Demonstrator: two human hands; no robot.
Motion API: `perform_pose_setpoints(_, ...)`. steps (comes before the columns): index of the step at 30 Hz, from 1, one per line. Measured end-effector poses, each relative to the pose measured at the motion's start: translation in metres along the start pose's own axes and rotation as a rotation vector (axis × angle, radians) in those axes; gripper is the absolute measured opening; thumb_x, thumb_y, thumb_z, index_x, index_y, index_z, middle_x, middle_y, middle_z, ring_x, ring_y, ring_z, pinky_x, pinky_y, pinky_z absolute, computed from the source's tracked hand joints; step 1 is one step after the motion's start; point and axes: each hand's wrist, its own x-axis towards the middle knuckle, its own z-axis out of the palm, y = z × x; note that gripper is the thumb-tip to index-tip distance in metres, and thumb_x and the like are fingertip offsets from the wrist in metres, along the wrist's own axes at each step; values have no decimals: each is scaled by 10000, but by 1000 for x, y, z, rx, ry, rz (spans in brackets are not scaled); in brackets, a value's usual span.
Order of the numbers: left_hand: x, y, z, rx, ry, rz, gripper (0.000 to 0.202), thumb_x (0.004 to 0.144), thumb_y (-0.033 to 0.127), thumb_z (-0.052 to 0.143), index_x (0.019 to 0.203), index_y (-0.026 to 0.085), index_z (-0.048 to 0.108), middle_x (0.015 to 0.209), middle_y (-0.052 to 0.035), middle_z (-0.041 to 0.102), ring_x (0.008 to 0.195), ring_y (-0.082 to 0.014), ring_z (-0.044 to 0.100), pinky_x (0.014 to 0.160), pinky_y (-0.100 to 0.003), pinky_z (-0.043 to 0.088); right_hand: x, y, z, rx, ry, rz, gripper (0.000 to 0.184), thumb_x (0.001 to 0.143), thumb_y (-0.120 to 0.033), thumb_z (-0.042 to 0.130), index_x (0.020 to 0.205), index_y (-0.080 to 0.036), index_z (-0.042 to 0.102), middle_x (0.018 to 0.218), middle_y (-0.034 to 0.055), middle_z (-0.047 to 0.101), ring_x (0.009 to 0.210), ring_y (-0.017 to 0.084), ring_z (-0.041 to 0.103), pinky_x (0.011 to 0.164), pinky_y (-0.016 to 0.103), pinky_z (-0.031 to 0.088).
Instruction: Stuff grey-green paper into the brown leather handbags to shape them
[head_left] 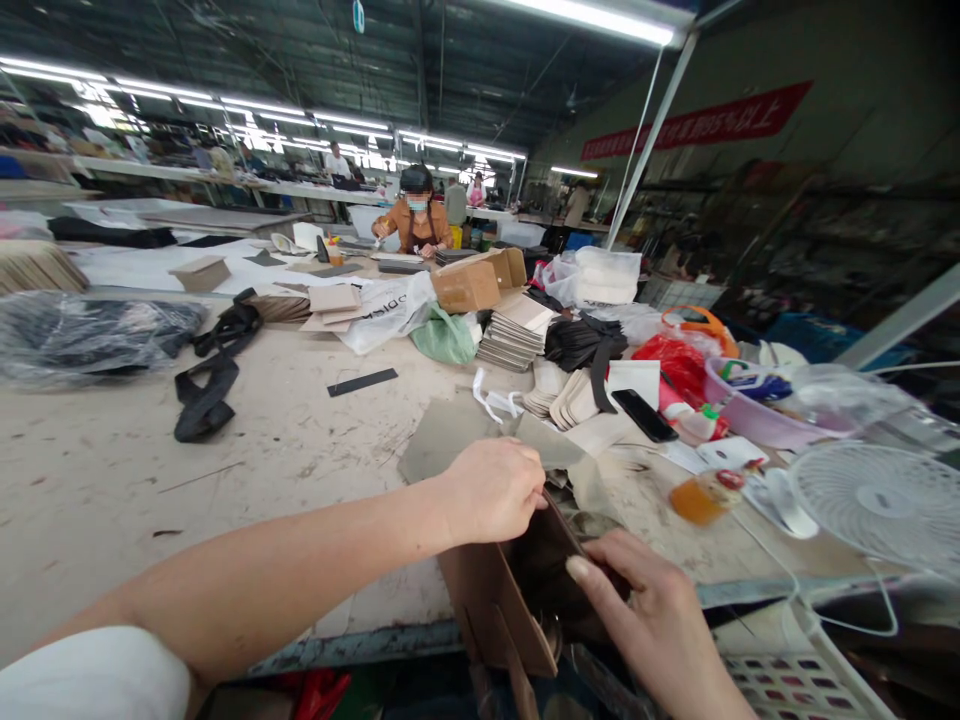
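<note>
At the table's front edge stands a brown bag [491, 600], stiff-walled, its dark inside showing from above. My left hand [495, 490] reaches across from the left and is closed on the bag's far upper edge. On the right side, my right hand [641, 600] pinches the rim between thumb and fingers; some of its fingertips are hidden behind the wall. Just beyond the bag lies a grey-green sheet [442, 440], partly covered by my left hand. Loose straps or strips hang below the bag, too blurred to tell apart.
On the worktable [315, 500] lie black webbing [210, 390], a dark strip [362, 382], stacked panels [514, 335] and a phone [643, 415]. To the right are a glue bottle [697, 500], a white fan [877, 500] and a purple basin [780, 415]. A co-worker [420, 220] sits opposite.
</note>
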Motion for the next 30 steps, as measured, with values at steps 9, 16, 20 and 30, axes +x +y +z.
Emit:
perform_pose_setpoints(9,-1,-3,4,-13,11,31,145,809,225,589,694,159,646,796,-28,668,775,-179,601,763,-290,467,30,-17,-5,-370,-193,66,438,916,-500,414,603,-195,453,605,-13,547,588,141,493,565,275,286)
perform_pose_setpoints(16,-15,-7,-8,-188,109,-27,468,675,387,763,1051,164,595,1349,-86,499,1194,-240,480,1060,-371,329,32,-9,0,-363,-153,57,391,935,-393,415,606,-189,471,634,-5,566,615,140,517,582,274,284)
perform_pose_setpoints(20,-32,-14,-24,-165,-161,-192,1080,578,246,827,1453,234,193,1487,-120,318,1314,-324,346,1061,-484,317,26,-9,-1,-369,-156,49,387,932,-379,431,597,-187,462,632,-9,570,630,141,534,598,274,294)
perform_pose_setpoints(30,-34,-41,-32,-251,-268,6,612,770,283,697,1333,229,464,1219,-80,604,1076,-236,579,926,-327,442,17,-17,5,-352,-164,30,375,939,-364,410,613,-190,477,652,1,588,638,147,549,604,279,313)
